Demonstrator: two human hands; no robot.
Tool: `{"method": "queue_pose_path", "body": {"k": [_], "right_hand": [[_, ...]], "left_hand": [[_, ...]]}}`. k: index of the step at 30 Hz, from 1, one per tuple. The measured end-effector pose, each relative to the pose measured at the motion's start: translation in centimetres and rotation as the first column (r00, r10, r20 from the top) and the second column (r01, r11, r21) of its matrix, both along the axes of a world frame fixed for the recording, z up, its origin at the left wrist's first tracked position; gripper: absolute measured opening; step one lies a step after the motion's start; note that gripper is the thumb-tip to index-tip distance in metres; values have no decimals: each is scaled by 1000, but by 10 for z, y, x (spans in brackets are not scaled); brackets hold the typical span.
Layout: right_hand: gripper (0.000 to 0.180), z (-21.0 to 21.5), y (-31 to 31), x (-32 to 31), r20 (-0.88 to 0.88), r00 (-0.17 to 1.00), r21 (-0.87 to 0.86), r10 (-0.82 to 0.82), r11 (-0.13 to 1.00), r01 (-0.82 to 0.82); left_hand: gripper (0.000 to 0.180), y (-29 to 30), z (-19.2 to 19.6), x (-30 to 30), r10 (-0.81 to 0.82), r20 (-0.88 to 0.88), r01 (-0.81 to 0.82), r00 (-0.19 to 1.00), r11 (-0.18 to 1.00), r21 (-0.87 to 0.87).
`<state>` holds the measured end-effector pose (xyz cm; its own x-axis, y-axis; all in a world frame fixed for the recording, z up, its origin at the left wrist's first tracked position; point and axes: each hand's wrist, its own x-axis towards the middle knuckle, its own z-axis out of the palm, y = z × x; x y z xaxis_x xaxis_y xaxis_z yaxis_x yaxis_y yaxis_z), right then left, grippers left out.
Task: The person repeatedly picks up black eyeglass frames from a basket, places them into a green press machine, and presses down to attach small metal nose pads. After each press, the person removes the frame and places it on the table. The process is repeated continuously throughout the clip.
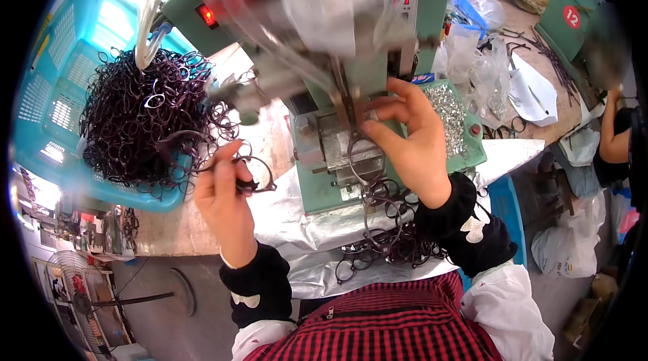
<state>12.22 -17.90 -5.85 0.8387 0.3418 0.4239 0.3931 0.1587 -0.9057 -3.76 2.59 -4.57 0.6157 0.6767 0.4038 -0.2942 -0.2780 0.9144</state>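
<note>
In my left hand (227, 192), fingers closed, is a dark eyeglass frame (271, 173) with round rims, held beside the heap on the left. My right hand (412, 135) pinches another eyeglass frame (351, 153) at its upper end, under the upright tool of a green bench machine (314, 189). That frame hangs over the machine's metal block (337, 141), one rim above the other. My right fingertips are close to the tool tip, and their exact contact is partly hidden. More dark frames (412, 243) lie on the silvery sheet below my right wrist.
A turquoise basket (50, 124) holds a large tangle of dark frames (145, 118). Right of the machine sits a green tray (478, 151) of small shiny metal parts (445, 118). Plastic bags (472, 64) and white paper (533, 94) lie beyond. Another person's arm (611, 131) shows far right.
</note>
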Motion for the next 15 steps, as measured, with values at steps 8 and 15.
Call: {"method": "queue_pose_path", "body": {"k": [8, 15], "right_hand": [[56, 16, 8, -13, -188, 969, 172, 160, 977, -128], [51, 17, 7, -19, -235, 960, 136, 150, 983, -120]], "left_hand": [[31, -37, 72, 44, 43, 127, -87, 991, 924, 372], [30, -35, 60, 42, -32, 110, -4, 993, 951, 308]]}}
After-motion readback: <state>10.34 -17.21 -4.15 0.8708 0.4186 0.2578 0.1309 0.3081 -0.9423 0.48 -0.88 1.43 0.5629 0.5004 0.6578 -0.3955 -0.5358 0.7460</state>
